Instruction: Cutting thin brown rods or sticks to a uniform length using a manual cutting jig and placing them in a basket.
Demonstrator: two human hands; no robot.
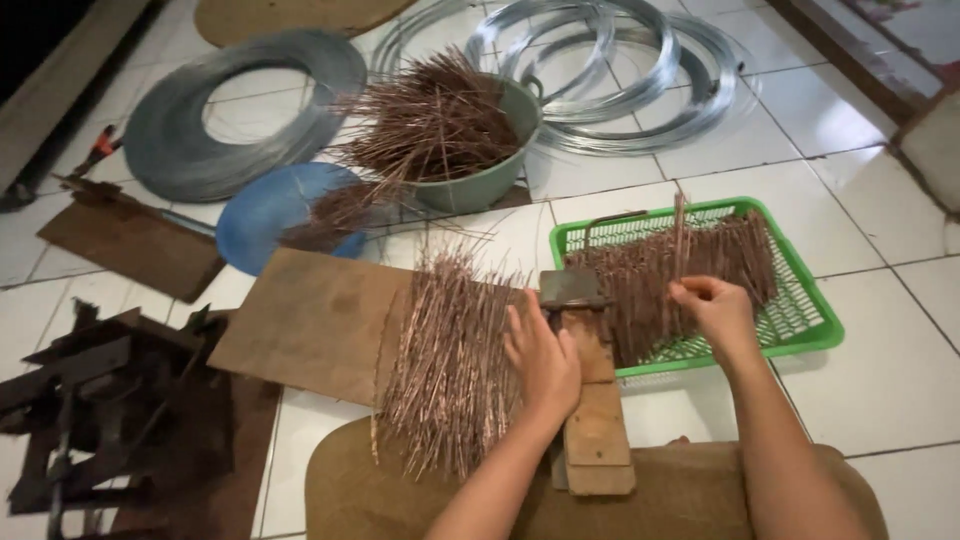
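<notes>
The left hand [542,358] presses flat on a loose pile of thin copper-coloured wire pieces [450,360], fanned out lengthwise over a brown board on the tiled floor. The right hand [715,312] pinches a few upright copper wire pieces [681,235] above the heap of the same pieces [690,275] lying in a green plastic mesh tray [805,310].

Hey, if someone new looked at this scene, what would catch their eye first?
Probably the fan of thin copper-coloured wire pieces on the brown board, beside the left hand resting on a wooden jig. Right of it, the right hand pinches wires over a bright green plastic basket. Behind lie grey steel wire coils.
</notes>
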